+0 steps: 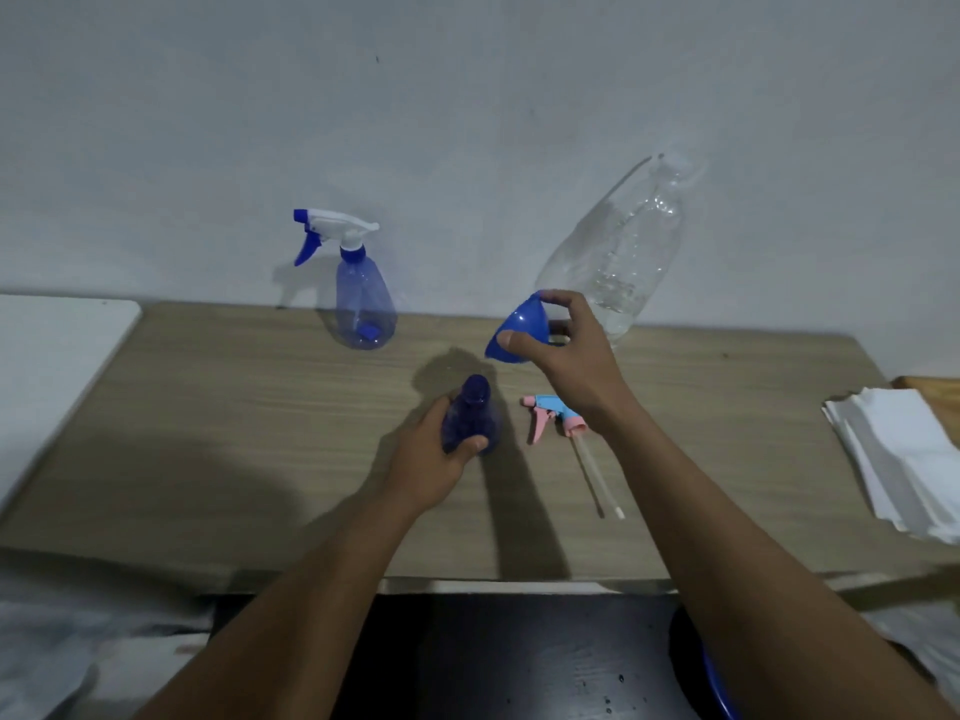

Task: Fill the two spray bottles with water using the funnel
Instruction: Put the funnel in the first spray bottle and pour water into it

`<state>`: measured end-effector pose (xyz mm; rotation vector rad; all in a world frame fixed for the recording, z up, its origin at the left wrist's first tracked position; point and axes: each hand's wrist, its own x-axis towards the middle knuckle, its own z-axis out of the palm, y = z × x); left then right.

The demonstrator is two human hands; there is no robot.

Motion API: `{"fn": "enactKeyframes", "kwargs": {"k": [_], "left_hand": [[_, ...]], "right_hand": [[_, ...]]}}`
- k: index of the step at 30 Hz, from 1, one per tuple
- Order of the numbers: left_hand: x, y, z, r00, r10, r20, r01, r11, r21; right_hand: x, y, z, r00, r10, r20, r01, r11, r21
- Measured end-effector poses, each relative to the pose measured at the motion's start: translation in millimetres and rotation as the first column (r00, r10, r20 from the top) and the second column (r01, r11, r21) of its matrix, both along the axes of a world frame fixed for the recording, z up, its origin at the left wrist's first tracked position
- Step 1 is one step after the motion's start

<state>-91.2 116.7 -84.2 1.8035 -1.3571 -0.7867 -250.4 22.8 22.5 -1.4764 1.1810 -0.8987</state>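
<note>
Wood-grain surface (208, 433) carries the clear water bottle (623, 252), just behind the right hand (576, 350), whose fingers (558, 298) pinch the blue funnel (511, 332) by its rim. The left hand (431, 459) wraps the open dark-blue spray bottle (470, 415), below-left of the funnel. Best to turn the spout down, seat it squarely and brace the bottle.

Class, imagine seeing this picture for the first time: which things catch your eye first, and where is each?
The right hand holds a blue funnel over the middle of the table, just beyond the open-necked dark blue bottle that the left hand grips. A pale blue spray bottle stands at the back by the wall, with a big clear bottle to its right.
</note>
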Motion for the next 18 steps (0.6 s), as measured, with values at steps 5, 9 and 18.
{"fn": "enactKeyframes", "kwargs": {"k": [5,9,18], "left_hand": [[5.0,-4.4,-1.5,0.999,-0.04,-0.015,0.04,0.999,0.026],[6.2,-5.9,-6.1,0.997,-0.033,-0.064,0.035,0.999,0.032],[8.1,-7.0,-8.3,0.997,-0.052,-0.06,0.055,0.997,0.047]], "right_hand": [[9.8,13.7,0.3,0.996,-0.005,0.084,0.007,1.0,-0.027],[15.5,23.2,-10.7,0.989,-0.002,0.148,0.005,1.0,-0.02],[24.5,31.5,-32.5,0.998,0.003,0.06,0.002,0.997,-0.078]]}}
